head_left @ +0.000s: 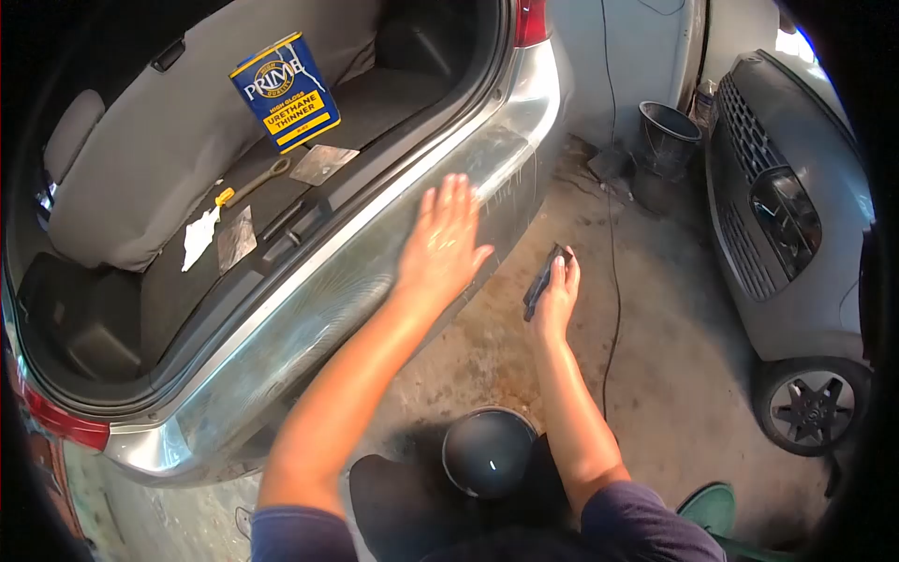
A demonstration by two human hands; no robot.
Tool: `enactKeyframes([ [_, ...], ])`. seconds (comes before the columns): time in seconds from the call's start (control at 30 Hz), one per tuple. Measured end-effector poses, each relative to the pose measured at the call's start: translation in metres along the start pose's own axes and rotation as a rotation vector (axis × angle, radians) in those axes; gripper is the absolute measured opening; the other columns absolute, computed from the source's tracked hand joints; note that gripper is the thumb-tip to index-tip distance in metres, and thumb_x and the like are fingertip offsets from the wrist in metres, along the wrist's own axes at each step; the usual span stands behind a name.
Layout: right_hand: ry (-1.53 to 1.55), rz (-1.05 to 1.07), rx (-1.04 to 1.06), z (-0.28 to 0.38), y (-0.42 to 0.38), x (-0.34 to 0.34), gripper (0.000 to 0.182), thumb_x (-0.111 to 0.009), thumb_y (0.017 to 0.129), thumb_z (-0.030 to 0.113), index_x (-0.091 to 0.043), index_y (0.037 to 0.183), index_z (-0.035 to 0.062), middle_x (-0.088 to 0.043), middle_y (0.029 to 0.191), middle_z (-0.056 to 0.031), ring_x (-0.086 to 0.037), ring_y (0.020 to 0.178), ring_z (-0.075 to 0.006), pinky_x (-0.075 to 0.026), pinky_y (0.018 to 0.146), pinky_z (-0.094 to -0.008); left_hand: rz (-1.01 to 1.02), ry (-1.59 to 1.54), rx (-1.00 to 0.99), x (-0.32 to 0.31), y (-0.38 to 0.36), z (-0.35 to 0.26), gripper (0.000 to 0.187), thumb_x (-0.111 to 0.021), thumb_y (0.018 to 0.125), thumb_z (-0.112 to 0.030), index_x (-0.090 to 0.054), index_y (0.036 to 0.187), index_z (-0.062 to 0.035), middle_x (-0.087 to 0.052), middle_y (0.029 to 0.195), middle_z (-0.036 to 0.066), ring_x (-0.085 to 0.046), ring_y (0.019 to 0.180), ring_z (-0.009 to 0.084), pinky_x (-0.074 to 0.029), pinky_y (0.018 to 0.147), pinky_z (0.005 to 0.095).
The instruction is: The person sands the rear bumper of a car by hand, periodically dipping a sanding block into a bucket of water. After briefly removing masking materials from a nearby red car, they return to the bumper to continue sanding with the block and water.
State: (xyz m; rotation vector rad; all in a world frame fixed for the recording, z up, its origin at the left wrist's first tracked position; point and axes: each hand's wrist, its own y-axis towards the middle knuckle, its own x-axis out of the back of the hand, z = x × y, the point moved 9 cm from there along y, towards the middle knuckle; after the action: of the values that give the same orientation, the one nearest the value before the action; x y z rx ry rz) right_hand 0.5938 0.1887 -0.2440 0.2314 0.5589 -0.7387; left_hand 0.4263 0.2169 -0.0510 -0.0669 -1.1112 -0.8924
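Observation:
My left hand (pixel 445 229) lies flat on the wet, dull grey-green rear bumper (pixel 328 314) of a car, its fingers stretched out and holding nothing. Off to the right of the bumper, my right hand (pixel 559 300) grips a dark, flat sanding pad (pixel 540 284) seen almost edge-on. Its exact make is too small to tell. Whitish drip marks run down the bumper's corner beyond my left hand. Below my hands, a dark round bucket (pixel 489 451) stands between my legs.
In the open trunk stand a blue and yellow urethane thinner can (pixel 288 94), two grey sheets (pixel 324 165), a wrench (pixel 262 180) and a white rag (pixel 200 238). A black bucket (pixel 669 140), a cable (pixel 613 318) and another car (pixel 796 197) are to the right.

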Motion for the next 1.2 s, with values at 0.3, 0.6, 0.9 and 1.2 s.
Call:
enactKeyframes([
  [0.3, 0.070, -0.146, -0.099, 0.034, 0.009, 0.019, 0.045, -0.057, 0.108, 0.034, -0.051, 0.145, 0.0090, -0.060, 0.121, -0.0018, -0.057, 0.098, -0.0130, -0.049, 0.082, -0.0286, -0.137, -0.209, -0.177, -0.056, 0.105, -0.103, 0.072, -0.056, 0.101, -0.042, -0.041, 0.154, 0.0050, -0.036, 0.164, 0.023, -0.028, 0.156, 0.0346, -0.021, 0.128, 0.0490],
  [0.6, -0.006, -0.120, -0.147, -0.044, 0.031, 0.014, 0.045, -0.058, 0.107, 0.036, -0.050, 0.139, 0.0053, -0.059, 0.105, -0.0026, -0.055, 0.083, -0.0124, -0.048, 0.067, -0.0310, 0.972, -0.861, -0.265, -0.192, -0.223, -0.246, 0.072, -0.068, 0.093, -0.045, -0.048, 0.152, -0.0087, -0.043, 0.159, 0.022, -0.039, 0.148, 0.0411, -0.034, 0.121, 0.0516],
  [0.9, -0.093, 0.104, -0.331, -0.054, -0.007, -0.025, 0.050, -0.057, 0.107, 0.036, -0.048, 0.144, 0.0024, -0.061, 0.110, -0.0039, -0.053, 0.087, -0.0106, -0.048, 0.078, -0.0282, 0.837, -0.973, -0.228, -0.241, -0.258, -0.239, 0.031, -0.064, 0.096, -0.028, -0.066, 0.122, -0.0113, -0.074, 0.109, 0.019, -0.070, 0.103, 0.0393, -0.055, 0.088, 0.0513],
  [1.2, -0.138, 0.205, -0.329, -0.036, -0.015, -0.029, 0.044, -0.058, 0.107, 0.037, -0.057, 0.128, -0.0014, -0.061, 0.098, -0.0035, -0.054, 0.082, -0.0110, -0.047, 0.073, -0.0299, 0.964, -0.733, 0.361, -0.278, -0.274, -0.136, 0.037, -0.055, 0.104, -0.039, -0.064, 0.121, -0.0081, -0.073, 0.115, 0.020, -0.069, 0.109, 0.0411, -0.053, 0.094, 0.0517],
])
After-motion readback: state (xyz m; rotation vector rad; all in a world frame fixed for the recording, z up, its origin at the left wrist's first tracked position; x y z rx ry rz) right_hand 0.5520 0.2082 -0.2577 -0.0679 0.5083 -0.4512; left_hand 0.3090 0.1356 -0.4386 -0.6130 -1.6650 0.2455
